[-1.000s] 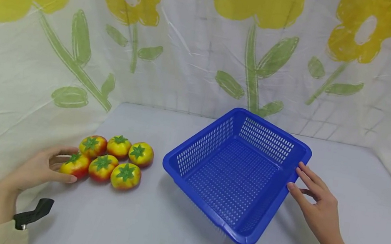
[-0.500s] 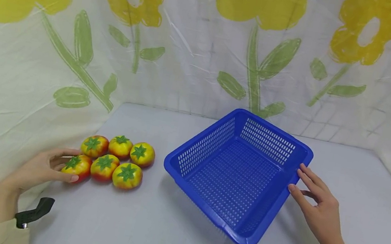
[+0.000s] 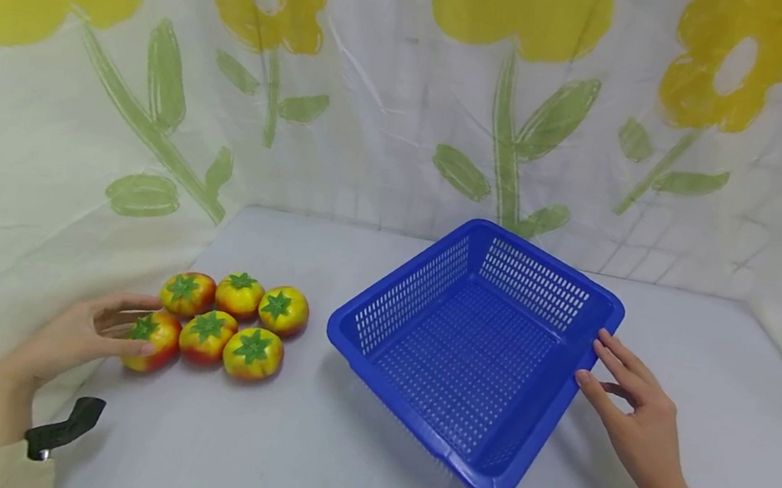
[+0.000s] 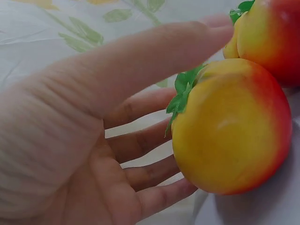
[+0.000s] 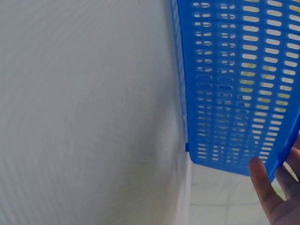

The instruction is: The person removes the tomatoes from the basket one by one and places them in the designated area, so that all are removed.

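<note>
In the head view my left hand point(image 3: 82, 333) is at the near-left tomato point(image 3: 152, 341), which is red and yellow with a green leafy top. In the left wrist view, the long fingers reach behind this tomato point(image 4: 229, 131), their tips right at its surface. The thumb point(image 4: 168, 49) stretches above it, apart from the skin. At the right, my right hand point(image 3: 639, 412) holds the rim of a blue plastic basket point(image 3: 340, 329). The right wrist view has its thumb point(image 5: 262, 180) against the outer wall and the other fingers point(image 5: 286, 180) at the rim.
Several more tomatoes sit in two rows beside the left hand, among them a back-left one point(image 3: 188, 294) and a front-right one point(image 3: 253, 354). All lie on a white-covered table point(image 3: 254, 451). A flower-printed curtain point(image 3: 381, 108) hangs behind and along the left side.
The left thumb has risen off the near side of the tomato, which sits slightly lower and farther right in the head view. Right hand and basket look unchanged.
</note>
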Tool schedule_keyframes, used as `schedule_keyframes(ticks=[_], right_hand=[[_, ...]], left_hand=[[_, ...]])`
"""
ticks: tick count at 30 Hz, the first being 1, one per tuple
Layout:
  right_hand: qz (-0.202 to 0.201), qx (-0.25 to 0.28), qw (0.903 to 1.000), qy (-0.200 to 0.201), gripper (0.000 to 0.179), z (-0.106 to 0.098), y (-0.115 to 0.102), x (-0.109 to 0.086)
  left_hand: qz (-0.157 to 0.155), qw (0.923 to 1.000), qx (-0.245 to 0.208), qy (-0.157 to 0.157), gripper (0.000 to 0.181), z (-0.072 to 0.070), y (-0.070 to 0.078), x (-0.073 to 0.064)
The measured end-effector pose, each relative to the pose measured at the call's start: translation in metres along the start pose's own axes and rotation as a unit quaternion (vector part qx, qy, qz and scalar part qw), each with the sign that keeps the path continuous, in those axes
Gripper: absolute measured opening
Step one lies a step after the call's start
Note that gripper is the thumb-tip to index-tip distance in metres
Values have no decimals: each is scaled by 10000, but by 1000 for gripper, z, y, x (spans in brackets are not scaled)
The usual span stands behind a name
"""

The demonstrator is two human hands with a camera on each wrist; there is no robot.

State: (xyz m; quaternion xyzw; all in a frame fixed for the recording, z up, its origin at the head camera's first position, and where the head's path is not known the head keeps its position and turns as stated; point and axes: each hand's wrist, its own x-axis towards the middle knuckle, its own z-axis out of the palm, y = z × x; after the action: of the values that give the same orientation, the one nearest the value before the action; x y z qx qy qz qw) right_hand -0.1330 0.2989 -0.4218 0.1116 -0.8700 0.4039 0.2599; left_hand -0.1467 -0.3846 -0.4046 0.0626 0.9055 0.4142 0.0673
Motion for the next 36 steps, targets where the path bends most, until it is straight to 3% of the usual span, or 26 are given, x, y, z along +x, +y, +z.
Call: schedule_keyframes(ticks=[6,14,21,31,36], right_hand=[[-71,-40,10000,6,57,3,0,2],[-52,-6,10000,-14,57,1,-1,0],[-5,-55,10000,1,57,0,-2,-1],[-89,-9,9999,-61,58,0,-4,0],[-84,-176,9997,-143,55,-4,-8,2]], left_hand=[[19,9998,81,155,61,0,5,-2],[341,9984,204,408,53,2,5,0],[254,9948,392,910,52,1,14,0],[669,9804,79,1852,39,11,45,-1],[1057,9751,302,1928,34,30,68,6]])
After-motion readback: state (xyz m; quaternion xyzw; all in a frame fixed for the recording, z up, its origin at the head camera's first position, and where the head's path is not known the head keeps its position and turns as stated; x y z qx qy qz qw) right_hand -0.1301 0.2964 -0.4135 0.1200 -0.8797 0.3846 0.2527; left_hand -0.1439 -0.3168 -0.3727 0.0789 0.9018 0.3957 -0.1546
